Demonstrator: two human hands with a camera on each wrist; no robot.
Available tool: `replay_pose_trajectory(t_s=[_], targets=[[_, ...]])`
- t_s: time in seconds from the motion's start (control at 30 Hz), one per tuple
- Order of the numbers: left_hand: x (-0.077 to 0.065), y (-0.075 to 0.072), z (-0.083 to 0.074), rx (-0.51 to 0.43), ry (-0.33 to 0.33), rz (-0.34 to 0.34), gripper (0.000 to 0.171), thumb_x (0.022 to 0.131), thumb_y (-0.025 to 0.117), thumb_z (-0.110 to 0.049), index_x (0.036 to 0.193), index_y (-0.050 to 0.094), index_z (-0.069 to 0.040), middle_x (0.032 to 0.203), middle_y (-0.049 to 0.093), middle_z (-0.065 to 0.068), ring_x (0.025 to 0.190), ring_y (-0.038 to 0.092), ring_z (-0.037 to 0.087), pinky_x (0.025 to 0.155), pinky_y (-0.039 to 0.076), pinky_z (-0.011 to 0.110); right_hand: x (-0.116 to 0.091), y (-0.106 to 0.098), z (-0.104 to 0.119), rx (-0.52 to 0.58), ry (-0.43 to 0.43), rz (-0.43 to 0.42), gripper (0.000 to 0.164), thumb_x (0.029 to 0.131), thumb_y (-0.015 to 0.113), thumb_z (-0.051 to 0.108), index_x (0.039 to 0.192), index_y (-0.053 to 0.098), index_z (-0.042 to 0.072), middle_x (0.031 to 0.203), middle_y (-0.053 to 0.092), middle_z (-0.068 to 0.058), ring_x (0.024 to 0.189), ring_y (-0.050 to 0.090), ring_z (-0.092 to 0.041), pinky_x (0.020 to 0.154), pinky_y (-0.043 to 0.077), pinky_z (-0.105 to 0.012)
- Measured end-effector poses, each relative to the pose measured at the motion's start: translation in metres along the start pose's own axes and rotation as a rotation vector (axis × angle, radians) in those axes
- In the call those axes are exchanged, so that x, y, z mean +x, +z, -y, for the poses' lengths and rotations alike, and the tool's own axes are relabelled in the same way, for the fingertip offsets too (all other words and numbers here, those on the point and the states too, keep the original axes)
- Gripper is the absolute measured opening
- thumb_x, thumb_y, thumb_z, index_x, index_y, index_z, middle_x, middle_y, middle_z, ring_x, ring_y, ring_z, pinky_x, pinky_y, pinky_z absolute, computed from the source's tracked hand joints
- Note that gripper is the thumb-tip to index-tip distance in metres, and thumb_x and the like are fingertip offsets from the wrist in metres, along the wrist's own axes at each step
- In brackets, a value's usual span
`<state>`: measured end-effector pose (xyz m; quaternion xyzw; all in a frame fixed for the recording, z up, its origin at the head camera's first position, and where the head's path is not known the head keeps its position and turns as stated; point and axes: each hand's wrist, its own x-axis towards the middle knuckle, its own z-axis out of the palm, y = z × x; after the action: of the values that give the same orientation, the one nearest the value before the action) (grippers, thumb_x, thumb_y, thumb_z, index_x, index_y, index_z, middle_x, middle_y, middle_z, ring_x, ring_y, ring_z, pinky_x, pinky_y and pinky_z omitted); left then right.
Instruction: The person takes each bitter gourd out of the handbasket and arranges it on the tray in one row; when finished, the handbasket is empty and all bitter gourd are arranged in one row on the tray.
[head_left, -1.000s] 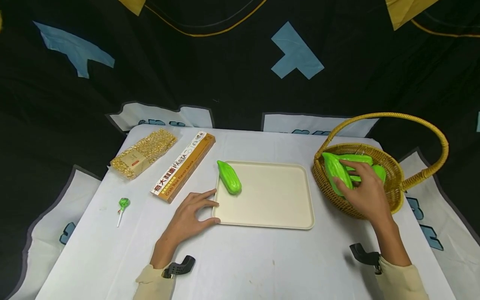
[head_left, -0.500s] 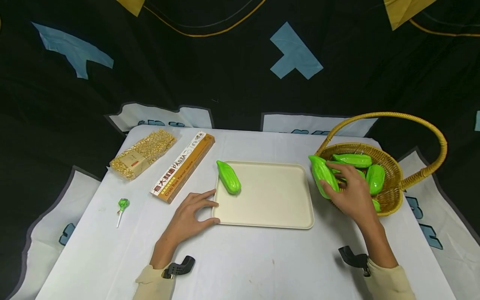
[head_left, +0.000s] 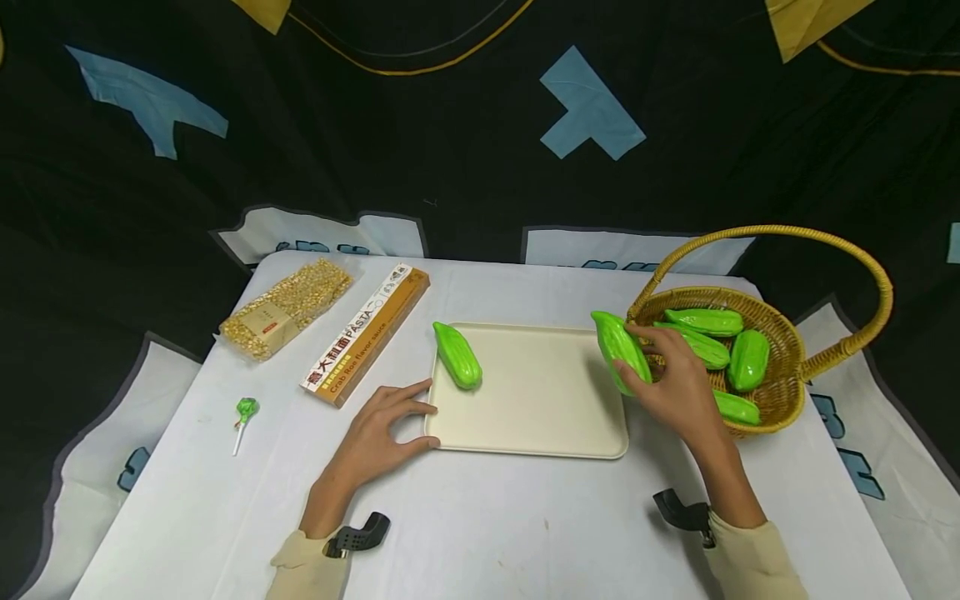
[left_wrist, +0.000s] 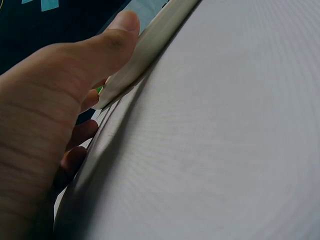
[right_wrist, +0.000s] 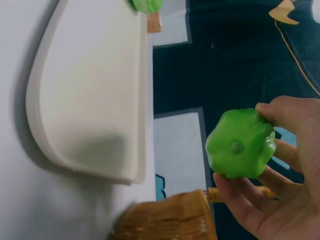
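My right hand (head_left: 678, 387) pinches a glossy green ridged gourd (head_left: 621, 350) between thumb and fingers, above the right end of a cream tray (head_left: 540, 392). In the right wrist view the held gourd (right_wrist: 235, 145) shows its lobed end, with a round stem mark. A second green gourd (head_left: 458, 357) lies on the tray's left side. My left hand (head_left: 381, 435) rests at the tray's left edge, thumb and fingers spread and touching the rim. In the left wrist view the thumb of the left hand (left_wrist: 75, 70) lies against the tray's side (left_wrist: 137, 62).
A wicker basket (head_left: 787, 392) with a tall arched handle stands on the right, holding several more green gourds (head_left: 748, 360). To the left lie a pasta box (head_left: 367, 333), a clear bag of yellow kernels (head_left: 288, 308) and a green lollipop (head_left: 246, 408) on the white tablecloth (head_left: 480, 525).
My right hand has carried the gourd leftward out of the basket and over the tray's right edge, uncovering the gourds left inside. The left hand and the tray have not moved.
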<state>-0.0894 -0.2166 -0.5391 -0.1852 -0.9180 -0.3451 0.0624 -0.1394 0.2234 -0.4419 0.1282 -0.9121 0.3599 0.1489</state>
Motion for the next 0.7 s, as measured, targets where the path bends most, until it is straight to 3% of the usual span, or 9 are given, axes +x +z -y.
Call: replay_pose_trajectory(t_s=[0.27,0.7], targets=[[0.001,0.001,0.001,0.004,0.0,-0.003,0.046,0.08,0.097,-0.041,0.12,0.081,-0.025,0.159,0.057,-0.011,0.126,0.057,0.016,0.109,0.051,0.043,0.004,0.02,0.008,0.05,-0.026,0.04,0.054,0.091,0.086,0.01,0.141,0.067,0.003,0.131,0.064,-0.023,0.11,0.069,-0.041,0.081,0.065,-0.056],[0.001,0.001,0.003,0.006,0.021,-0.018,0.046,0.079,0.097,-0.042,0.119,0.081,-0.025,0.159,0.058,-0.009,0.126,0.057,0.016,0.108,0.051,0.042,0.011,0.049,0.022,0.136,0.017,0.117,0.056,0.091,0.087,0.013,0.142,0.065,0.004,0.133,0.063,-0.022,0.113,0.07,-0.04,0.087,0.067,-0.05]])
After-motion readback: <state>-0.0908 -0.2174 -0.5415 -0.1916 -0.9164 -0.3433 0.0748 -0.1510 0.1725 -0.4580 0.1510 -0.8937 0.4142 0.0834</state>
